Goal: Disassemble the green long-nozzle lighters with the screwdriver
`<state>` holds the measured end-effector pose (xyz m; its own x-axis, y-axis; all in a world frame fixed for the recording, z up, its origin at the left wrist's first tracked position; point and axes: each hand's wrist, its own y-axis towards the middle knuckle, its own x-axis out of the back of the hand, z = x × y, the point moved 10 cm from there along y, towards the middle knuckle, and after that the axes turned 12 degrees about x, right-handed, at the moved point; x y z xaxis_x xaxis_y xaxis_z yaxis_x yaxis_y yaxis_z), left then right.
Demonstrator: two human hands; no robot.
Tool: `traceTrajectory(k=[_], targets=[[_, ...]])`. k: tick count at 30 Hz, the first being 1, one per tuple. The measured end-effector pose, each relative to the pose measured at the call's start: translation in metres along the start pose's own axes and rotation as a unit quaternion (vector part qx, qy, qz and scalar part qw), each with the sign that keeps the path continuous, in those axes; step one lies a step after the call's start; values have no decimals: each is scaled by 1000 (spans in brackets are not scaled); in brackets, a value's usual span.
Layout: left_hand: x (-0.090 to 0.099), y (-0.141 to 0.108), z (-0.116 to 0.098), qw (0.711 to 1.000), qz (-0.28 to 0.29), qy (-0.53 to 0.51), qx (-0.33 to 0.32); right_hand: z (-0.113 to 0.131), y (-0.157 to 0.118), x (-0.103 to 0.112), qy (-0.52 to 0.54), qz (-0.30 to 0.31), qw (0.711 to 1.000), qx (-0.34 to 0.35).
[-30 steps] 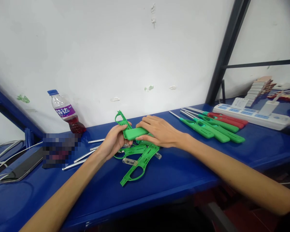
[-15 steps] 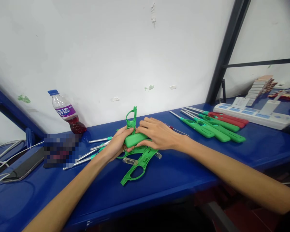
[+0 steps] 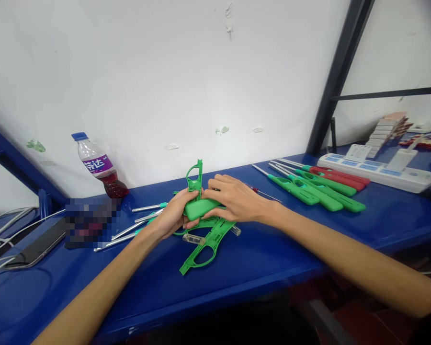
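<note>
My left hand (image 3: 174, 213) is closed round an upright green lighter casing half (image 3: 195, 183), its trigger ring pointing up and the thumb pressed on its inner side. My right hand (image 3: 232, 197) is closed on a smooth, rounded green lighter handle piece (image 3: 201, 209), which touches the casing half. Fingers hide where the two meet, so I cannot tell if they are joined. Below the hands, another green casing half (image 3: 209, 247) lies on the table, inner side up. Beside it are a clear fuel tank (image 3: 194, 239) and a second clear part (image 3: 235, 231).
Several metal lighter tubes (image 3: 120, 242) lie left of my hands. Assembled green lighters (image 3: 318, 191) and red ones (image 3: 339, 175) rest at right, near a white power strip (image 3: 377, 171). A drink bottle (image 3: 98, 165) and a phone (image 3: 39, 244) are at left on the blue table (image 3: 273, 258).
Both hands keep nearly the same grip and place. The view has shifted very slightly; otherwise little differs.
</note>
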<state>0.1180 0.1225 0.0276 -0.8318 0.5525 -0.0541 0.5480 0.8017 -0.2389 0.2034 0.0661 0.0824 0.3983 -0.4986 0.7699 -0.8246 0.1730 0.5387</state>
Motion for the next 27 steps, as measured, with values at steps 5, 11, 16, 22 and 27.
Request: traceTrajectory(k=[5,11,16,22,27], targets=[[3,-2,-6,1000,9,-19,-15,-5,0,2,8,6,1000,-18],[7,-4,-17,997,-13,-51,-56,-15,-1,8,2,14,998,-62],[8,-3,-18,995,-33,-67,-70,-16,-1,3,-23,34,996,-76],[11,-2,-18,993,-54,-70,-73,-16,-1,-2,-41,54,994,-85],[15,-2,-19,990,-85,-64,-91,-20,-3,-4,-34,63,991,-110]])
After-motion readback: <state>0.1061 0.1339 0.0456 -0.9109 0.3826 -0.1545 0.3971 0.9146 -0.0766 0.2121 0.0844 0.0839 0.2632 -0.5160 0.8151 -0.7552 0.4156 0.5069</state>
